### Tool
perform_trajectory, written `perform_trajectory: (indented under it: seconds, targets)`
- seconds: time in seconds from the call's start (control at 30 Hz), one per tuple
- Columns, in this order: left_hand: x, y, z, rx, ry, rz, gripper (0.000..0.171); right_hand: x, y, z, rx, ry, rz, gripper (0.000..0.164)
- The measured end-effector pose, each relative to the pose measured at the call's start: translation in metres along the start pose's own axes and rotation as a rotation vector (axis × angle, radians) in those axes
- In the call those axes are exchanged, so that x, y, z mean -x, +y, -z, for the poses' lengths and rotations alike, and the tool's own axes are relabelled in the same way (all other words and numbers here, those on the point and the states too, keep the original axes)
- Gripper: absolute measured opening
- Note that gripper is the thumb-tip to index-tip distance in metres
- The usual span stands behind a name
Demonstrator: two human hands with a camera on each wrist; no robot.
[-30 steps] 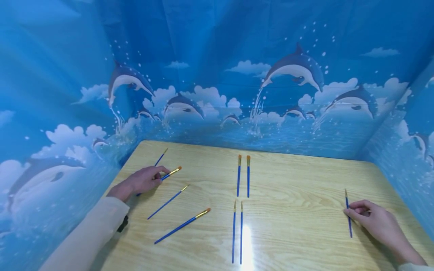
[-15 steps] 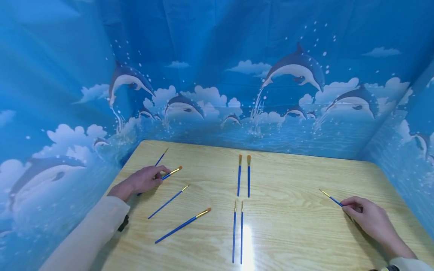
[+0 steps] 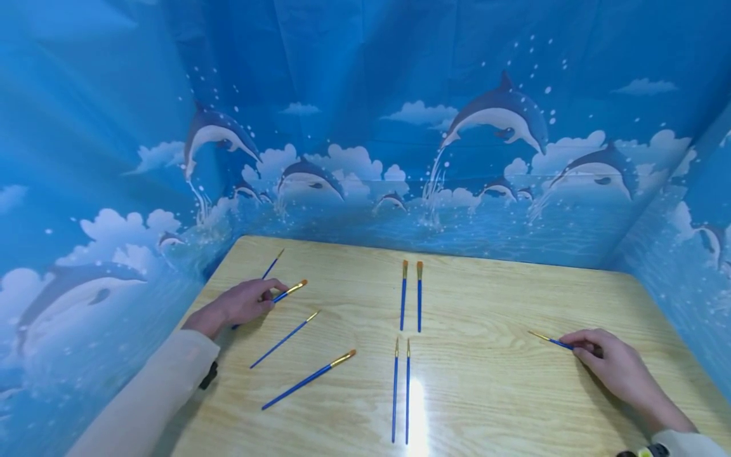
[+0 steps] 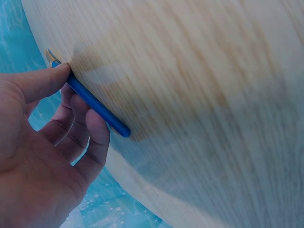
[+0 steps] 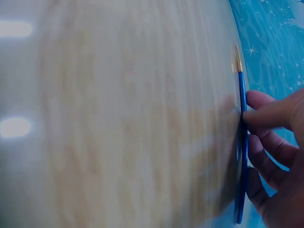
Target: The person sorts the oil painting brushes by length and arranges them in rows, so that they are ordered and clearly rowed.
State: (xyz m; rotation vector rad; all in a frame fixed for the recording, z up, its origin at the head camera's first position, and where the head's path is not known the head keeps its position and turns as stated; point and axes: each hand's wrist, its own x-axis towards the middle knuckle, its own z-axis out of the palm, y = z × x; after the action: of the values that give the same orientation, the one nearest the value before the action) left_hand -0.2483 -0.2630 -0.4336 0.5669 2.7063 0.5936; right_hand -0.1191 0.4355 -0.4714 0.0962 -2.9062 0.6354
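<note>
At the table's left side my left hand (image 3: pixel 245 302) pinches a flat-tipped paintbrush (image 3: pixel 294 289) between thumb and fingers. Its blue handle (image 4: pixel 97 105) slants across the fingertips in the left wrist view. Over on the right, my right hand (image 3: pixel 619 368) holds a thin pointed paintbrush (image 3: pixel 547 339), its tip toward the table's middle. The right wrist view shows this brush's gold ferrule (image 5: pixel 239 64) beyond the thumb and the handle along the fingers. A thin brush (image 3: pixel 274 263) lies partly hidden behind my left hand; another thin brush (image 3: pixel 285 339) and a flat brush (image 3: pixel 311 381) lie nearer.
Two flat brushes (image 3: pixel 403 295) lie side by side at mid-table, tips away from me. Two thin brushes (image 3: pixel 395 393) lie parallel in front of them. A blue dolphin-print curtain (image 3: pixel 354 127) surrounds the wooden table (image 3: pixel 491 393) at the back and sides.
The thin brush in my right hand has swung from pointing away to pointing left. That hand has shifted slightly left and farther back. My left hand stays still with its brush.
</note>
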Motion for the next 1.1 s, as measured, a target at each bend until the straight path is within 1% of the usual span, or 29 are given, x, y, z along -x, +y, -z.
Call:
perform_trajectory:
  seconds: [0.13, 0.2, 0.3, 0.37, 0.47, 0.53, 0.63, 0.7, 0.8, 0.87, 0.97, 1.1]
  targets:
    - [-0.001, -0.001, 0.0, 0.001, 0.0, -0.003, 0.038, 0.0, 0.002, 0.004, -0.013, -0.05, -0.055, 0.016]
    - [-0.001, -0.001, 0.0, 0.003, 0.0, 0.006, 0.038, -0.001, 0.002, 0.005, -0.013, -0.07, -0.073, 0.016]
    - [-0.002, 0.0, 0.001, 0.001, 0.001, 0.023, 0.039, -0.001, 0.002, 0.004, -0.002, -0.062, -0.056, 0.011]
    - [-0.002, 0.001, 0.001, -0.002, 0.001, 0.033, 0.039, 0.0, 0.002, 0.001, 0.002, -0.03, -0.026, 0.008]
    - [-0.002, 0.001, 0.0, -0.005, 0.0, 0.038, 0.039, 0.002, 0.003, -0.004, -0.005, 0.028, 0.04, 0.012]
    - [-0.002, 0.0, -0.001, -0.005, -0.003, 0.038, 0.039, 0.003, 0.003, -0.006, -0.01, 0.052, 0.076, 0.011]
    - [-0.003, 0.0, -0.002, -0.001, -0.005, 0.036, 0.04, 0.003, 0.003, -0.007, -0.009, 0.073, 0.099, 0.01]
    - [-0.002, 0.0, -0.002, -0.002, -0.003, 0.03, 0.04, 0.002, 0.003, -0.006, -0.007, 0.065, 0.079, 0.007]
    - [-0.002, 0.0, -0.002, -0.002, 0.0, 0.028, 0.039, -0.001, 0.0, -0.003, -0.008, 0.05, 0.04, 0.007]
    - [-0.003, 0.001, -0.002, -0.001, 0.001, 0.034, 0.039, -0.001, -0.002, -0.001, -0.02, 0.039, 0.03, 0.007]
    - [-0.003, 0.001, -0.002, 0.002, -0.002, 0.04, 0.039, 0.0, -0.006, 0.001, -0.058, 0.046, 0.061, 0.009]
    - [-0.003, 0.001, -0.002, 0.003, -0.008, 0.048, 0.039, 0.0, -0.013, 0.004, -0.103, 0.025, 0.095, 0.012]
